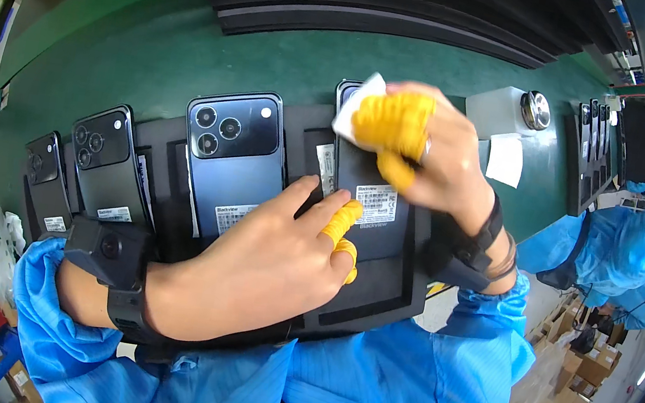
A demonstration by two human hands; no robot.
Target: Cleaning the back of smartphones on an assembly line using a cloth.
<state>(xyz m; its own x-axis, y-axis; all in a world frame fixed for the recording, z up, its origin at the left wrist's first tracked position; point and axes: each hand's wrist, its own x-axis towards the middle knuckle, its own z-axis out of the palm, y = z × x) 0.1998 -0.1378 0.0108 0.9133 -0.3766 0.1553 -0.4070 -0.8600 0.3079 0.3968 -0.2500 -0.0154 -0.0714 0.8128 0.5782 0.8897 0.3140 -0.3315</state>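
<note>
A dark smartphone (378, 246) lies back up in a black tray (387, 301), with a white label on its back. My right hand (431, 143), yellow finger cots on some fingers, pinches a white wipe (360, 105) against the phone's top end. The hand is a little blurred and hides most of the camera area. My left hand (287, 242) rests at that phone's left edge, two fingers stretched out and the yellow-capped ones bent; its thumb is hidden. Left of it lies a blue-grey phone (239, 176) with three round lenses.
Two more phones, one dark (113, 162) and one smaller-looking (49, 177), lie farther left. Behind the tray is a green tabletop (310, 58) with black stacked trays (384, 11). At right stand a translucent bottle (499, 109) and white wipes (506, 159). A co-worker's blue sleeve (616, 245) shows beyond.
</note>
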